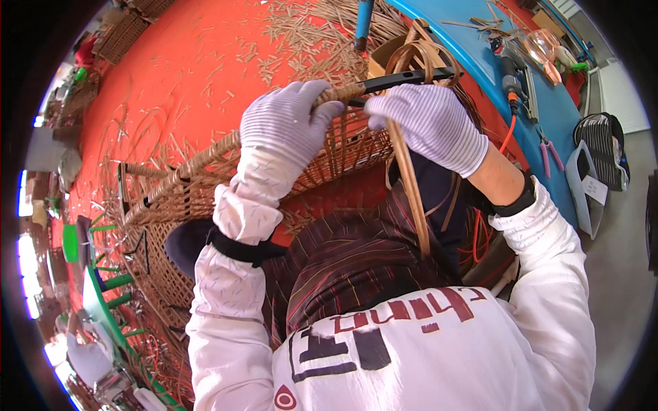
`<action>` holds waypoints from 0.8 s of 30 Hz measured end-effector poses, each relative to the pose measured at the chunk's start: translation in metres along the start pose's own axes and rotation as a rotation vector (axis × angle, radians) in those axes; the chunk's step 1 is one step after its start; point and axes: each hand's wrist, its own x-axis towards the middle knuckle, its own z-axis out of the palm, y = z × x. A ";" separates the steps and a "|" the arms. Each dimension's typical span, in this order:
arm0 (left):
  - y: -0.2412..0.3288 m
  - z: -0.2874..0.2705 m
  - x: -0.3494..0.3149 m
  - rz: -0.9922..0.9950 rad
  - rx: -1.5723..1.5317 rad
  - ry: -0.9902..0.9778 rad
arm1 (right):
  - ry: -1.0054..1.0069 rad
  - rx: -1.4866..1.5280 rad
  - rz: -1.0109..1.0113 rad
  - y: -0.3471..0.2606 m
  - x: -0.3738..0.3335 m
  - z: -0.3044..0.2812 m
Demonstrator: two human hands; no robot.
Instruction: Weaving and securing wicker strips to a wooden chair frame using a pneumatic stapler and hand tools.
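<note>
My left hand [288,120], in a striped knit glove, is closed around the top rail of a brown wicker frame [356,147], its thumb near the wrapped end. Rattan strip covers the rail up to there; beyond it the black bar [394,81] is bare. My right hand [432,127], gloved alike, is closed just under the bare bar. From its fingers a flat brown rattan strip [410,188] hangs down across my lap. More of the strip loops over the far end of the bar. The woven side of the frame lies below and left of my hands.
Cut strip pieces [308,41] litter the red floor. On the right, a blue table [466,31] bears a corded power tool [508,75] and pink-handled pliers [548,151]. An orange cord [508,133] runs down from the tool. A green stool frame [103,301] stands at left.
</note>
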 end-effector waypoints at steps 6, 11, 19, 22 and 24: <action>-0.001 0.006 -0.003 0.055 0.125 0.010 | 0.173 0.248 0.155 -0.015 0.029 0.009; 0.000 -0.004 -0.005 0.044 0.194 -0.058 | 0.293 0.153 0.319 0.004 0.044 0.012; 0.017 0.011 0.006 0.087 0.019 0.022 | 0.204 0.266 0.345 -0.003 0.047 -0.003; 0.021 0.025 0.013 0.094 0.027 0.020 | 0.249 0.318 0.328 -0.009 0.050 0.006; 0.018 0.029 0.014 0.064 0.060 0.001 | 0.342 0.241 0.219 -0.007 0.049 0.006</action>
